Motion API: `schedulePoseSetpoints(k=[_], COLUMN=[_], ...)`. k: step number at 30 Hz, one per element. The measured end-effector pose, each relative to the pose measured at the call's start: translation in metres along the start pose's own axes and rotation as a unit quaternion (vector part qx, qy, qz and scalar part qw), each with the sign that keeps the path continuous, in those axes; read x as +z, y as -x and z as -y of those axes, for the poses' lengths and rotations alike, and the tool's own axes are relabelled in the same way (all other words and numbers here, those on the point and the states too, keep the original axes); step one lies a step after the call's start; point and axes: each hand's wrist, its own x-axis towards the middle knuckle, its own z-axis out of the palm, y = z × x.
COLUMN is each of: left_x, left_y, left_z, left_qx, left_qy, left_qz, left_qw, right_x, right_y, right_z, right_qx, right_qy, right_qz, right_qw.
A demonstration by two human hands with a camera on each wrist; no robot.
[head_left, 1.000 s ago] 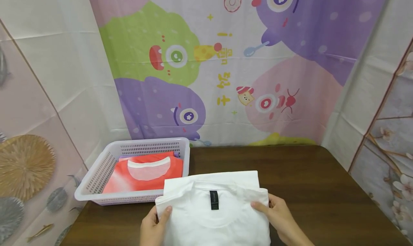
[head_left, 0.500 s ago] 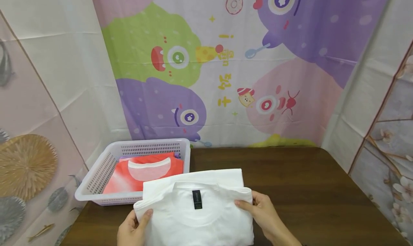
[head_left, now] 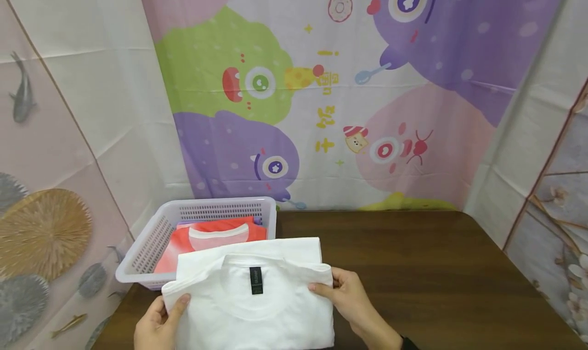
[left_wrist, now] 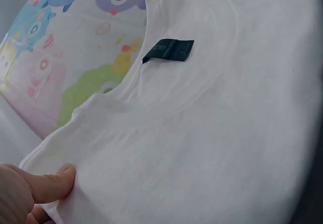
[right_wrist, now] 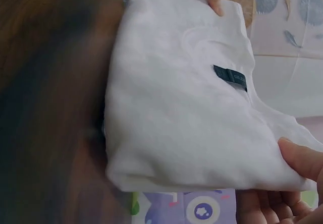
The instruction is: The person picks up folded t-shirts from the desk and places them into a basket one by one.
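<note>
A folded white T-shirt (head_left: 257, 309) with a black neck label (head_left: 256, 280) hangs between my two hands, collar side away from me. My left hand (head_left: 158, 322) pinches its left shoulder edge, thumb on top and fingers beneath. At the opposite shoulder my right hand (head_left: 351, 301) grips the cloth the same way. In the left wrist view the left thumb (left_wrist: 53, 184) presses on the white fabric. The right wrist view has the right thumb (right_wrist: 300, 158) over the cloth and curled fingers under it. The shirt's far edge overlaps the basket's near right part in the head view.
A pale lilac plastic basket (head_left: 138, 255) stands at the back left of the dark brown table (head_left: 413, 268). Inside lies a folded red shirt (head_left: 179, 245) with a pink-and-white collar, over something purple. A cartoon-print cloth (head_left: 321, 176) hangs behind the table.
Both hands have carried the white T-shirt leftward, from the table's middle to in front of the basket, now covering part of the basket and red shirt. The grip looks the same.
</note>
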Motion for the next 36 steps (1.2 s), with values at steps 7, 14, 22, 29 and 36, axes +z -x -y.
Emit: schedulePoseSetpoints(k=[7, 14, 22, 29, 36], left_x=[-0.013, -0.027, -0.038, -0.045, -0.054], left_y=[-0.009, -0.017, -0.026, -0.035, -0.047], left_z=[0.001, -0.005, -0.008, -0.018, -0.032], left_qx=[0.031, 0.047, 0.076, 0.086, 0.105], left_qy=[0.038, 0.032, 0.019, 0.057, 0.046], left_qz=[-0.046, -0.066, -0.094, -0.115, -0.115], left_qw=[0.9977, 0.9962, 0.9925, 0.9880, 0.9868], right_x=[0.014, 0.025, 0.041, 0.052, 0.064], right_y=[-0.006, -0.013, -0.019, -0.024, -0.035], right_z=[0.010, 0.021, 0.030, 0.042, 0.051], right_qx=[-0.042, -0.063, -0.070, -0.092, -0.112], right_qy=[-0.007, 0.010, -0.009, -0.018, -0.015], right_qz=[0.028, 0.032, 0.015, 0.018, 0.002], right_qw=[0.999, 0.997, 0.997, 0.995, 0.994])
